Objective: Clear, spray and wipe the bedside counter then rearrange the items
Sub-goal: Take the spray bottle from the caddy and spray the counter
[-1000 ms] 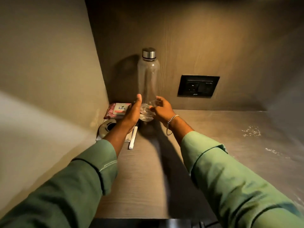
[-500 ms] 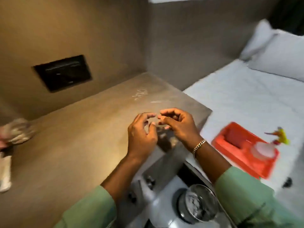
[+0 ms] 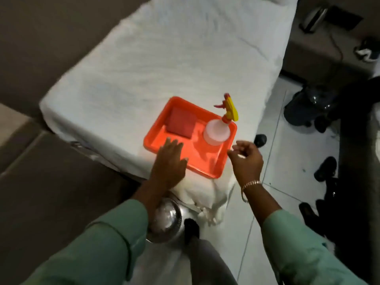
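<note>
An orange tray (image 3: 207,163) lies on the near corner of a white bed (image 3: 164,64). In it stand a white spray bottle (image 3: 216,131) with a yellow and red trigger head and a folded red cloth (image 3: 180,122). My left hand (image 3: 169,161) hovers flat, fingers spread, over the tray's near left edge and holds nothing. My right hand (image 3: 245,159) hangs just right of the tray, fingers loosely curled and apart, with nothing in it. The bedside counter (image 3: 41,182) shows only as a dark surface at the left.
A steel bin with a shiny lid (image 3: 167,221) stands on the white tiled floor below my left forearm. Dark shoes (image 3: 324,168) and bags crowd the floor at the right. A black round object (image 3: 260,139) lies by the bed's corner.
The view swung from the counter with the bottle to the bed. Both hands left the counter's edge and now reach toward the orange tray.
</note>
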